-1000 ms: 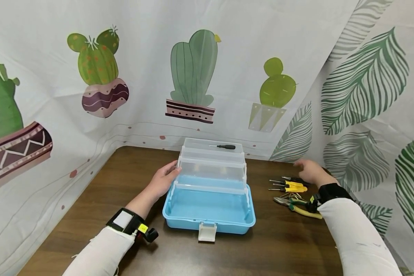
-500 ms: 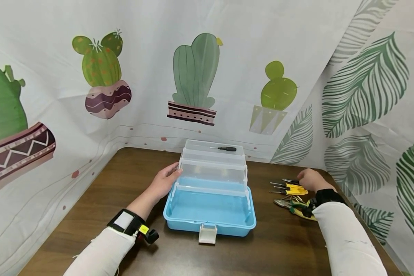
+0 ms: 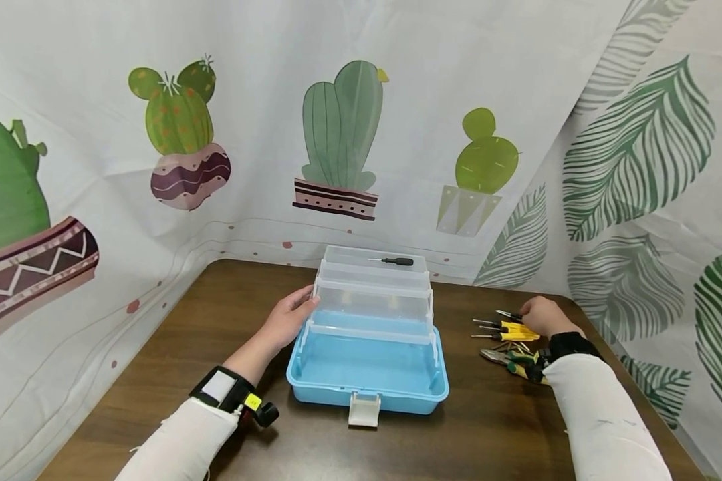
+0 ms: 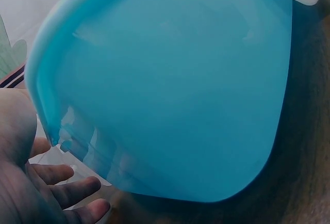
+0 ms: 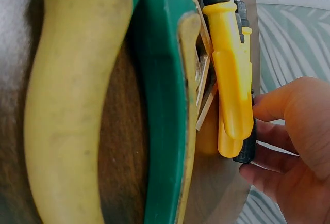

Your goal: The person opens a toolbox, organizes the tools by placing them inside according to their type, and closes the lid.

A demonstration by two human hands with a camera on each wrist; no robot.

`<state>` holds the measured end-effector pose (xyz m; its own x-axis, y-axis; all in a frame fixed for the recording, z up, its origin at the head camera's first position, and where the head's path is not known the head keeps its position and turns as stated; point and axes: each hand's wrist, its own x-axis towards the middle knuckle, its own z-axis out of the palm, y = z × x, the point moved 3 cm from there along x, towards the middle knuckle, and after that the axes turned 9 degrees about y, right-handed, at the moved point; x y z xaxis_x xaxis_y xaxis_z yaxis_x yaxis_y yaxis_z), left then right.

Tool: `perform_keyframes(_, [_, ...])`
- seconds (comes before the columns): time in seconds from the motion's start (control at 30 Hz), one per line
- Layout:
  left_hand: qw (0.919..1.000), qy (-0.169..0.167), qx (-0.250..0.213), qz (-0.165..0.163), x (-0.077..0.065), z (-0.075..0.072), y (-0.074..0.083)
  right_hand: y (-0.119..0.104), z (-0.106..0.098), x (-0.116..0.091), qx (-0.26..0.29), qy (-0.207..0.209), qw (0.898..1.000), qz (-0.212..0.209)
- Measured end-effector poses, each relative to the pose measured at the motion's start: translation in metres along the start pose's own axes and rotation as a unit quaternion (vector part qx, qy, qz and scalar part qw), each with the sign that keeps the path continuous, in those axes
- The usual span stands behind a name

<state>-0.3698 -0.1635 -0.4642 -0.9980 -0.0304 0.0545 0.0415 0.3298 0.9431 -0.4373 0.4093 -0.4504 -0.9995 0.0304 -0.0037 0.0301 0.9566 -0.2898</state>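
Observation:
A light-blue toolbox [image 3: 313,395] stands unfolded, its clear trays [image 3: 373,300] stepped up behind the base. My left hand [image 3: 283,324] rests at the left side of the trays; in the left wrist view its fingers [image 4: 77,190] extend loosely beside the blue wall. Over at the right, my right hand [image 3: 544,316] pinches a black-handled screwdriver [image 5: 247,149] near the handle's end, its metal tip [image 3: 505,314] pointing left. Yellow-handled screwdrivers [image 3: 525,336] lie just in front of that hand, partly covering the black handle in the right wrist view.
Pliers [image 3: 496,357] with green and yellow grips lie under the right wrist, with thin brass-coloured sticks [image 5: 203,22] beside them. Another black screwdriver [image 3: 397,261] lies in the top tray. A white latch [image 3: 364,410] hangs at the toolbox's front. Printed fabric backs the wooden table [image 3: 313,454].
My right hand has come down and toward me onto the black-handled screwdriver, whose tip has shifted slightly. The left hand has stayed at the trays.

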Motion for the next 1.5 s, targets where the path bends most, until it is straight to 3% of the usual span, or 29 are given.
perform_keyframes(0.23, [0.9999,0.0,-0.008,0.015,-0.001,0.001,0.005,0.001,0.001,0.002,-0.008,-0.002,1.0,-0.004])
perform_keyframes(0.83, [1.0,-0.003,-0.002,0.005,-0.002,0.002,0.002,0.004,0.001,0.007,-0.03,0.006,1.0,0.003])
perform_keyframes(1.5, [1.0,0.0,-0.002,-0.002,-0.004,0.001,0.003,0.005,0.007,0.011,-0.004,-0.007,0.999,0.033])
